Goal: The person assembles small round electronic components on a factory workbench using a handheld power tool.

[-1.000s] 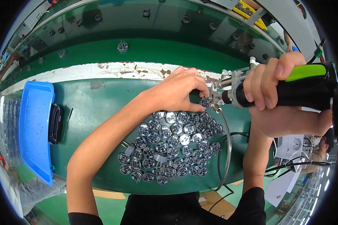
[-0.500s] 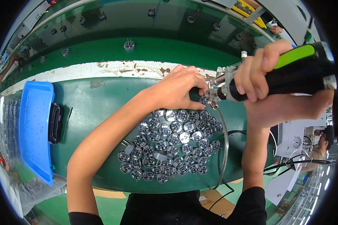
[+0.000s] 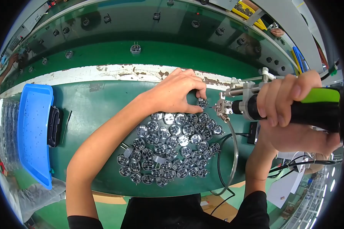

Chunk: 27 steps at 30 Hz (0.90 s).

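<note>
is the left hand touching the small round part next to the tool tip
Touching. In the head view the left hand pinches the small round part between fingertips, just left of the tool tip.

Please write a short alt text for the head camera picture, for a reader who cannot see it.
A person's left hand pinches one small round part while the right hand points a green-and-black power tool at it. More round parts lie on a green table, with a blue tray at the left.

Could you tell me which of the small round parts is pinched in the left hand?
The round part at the cluster's top right edge, pinched by the left hand beside the tool's tip.
</note>
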{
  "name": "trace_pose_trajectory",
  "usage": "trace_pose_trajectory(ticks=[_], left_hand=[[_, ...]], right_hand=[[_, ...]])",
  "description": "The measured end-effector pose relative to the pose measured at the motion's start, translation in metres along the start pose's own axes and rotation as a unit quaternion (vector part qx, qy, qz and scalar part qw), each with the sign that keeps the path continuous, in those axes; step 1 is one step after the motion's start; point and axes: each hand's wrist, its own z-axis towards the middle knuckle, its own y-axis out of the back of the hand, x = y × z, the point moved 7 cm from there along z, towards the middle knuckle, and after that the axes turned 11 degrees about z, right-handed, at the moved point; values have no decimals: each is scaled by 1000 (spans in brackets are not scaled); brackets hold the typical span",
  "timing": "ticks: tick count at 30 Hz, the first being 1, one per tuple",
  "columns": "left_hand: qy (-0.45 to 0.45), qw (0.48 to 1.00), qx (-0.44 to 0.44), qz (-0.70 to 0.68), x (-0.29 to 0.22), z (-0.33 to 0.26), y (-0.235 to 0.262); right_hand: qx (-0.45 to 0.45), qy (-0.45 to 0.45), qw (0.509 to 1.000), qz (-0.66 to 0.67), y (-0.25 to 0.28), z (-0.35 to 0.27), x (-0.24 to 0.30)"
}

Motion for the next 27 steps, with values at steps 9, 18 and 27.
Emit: trace_pose_trajectory(ticks=[9, 18, 27], left_hand=[[12, 1000, 4, -5, 5, -6, 1], [14, 1000, 7, 0, 5, -7, 1], [9, 1000, 17, 17, 1, -4, 3]], right_hand=[[-38, -40, 998, 23, -3, 5, -28], [-7, -34, 999, 30, -6, 6, -34], [-220, -51, 967, 120, -1, 6, -54]])
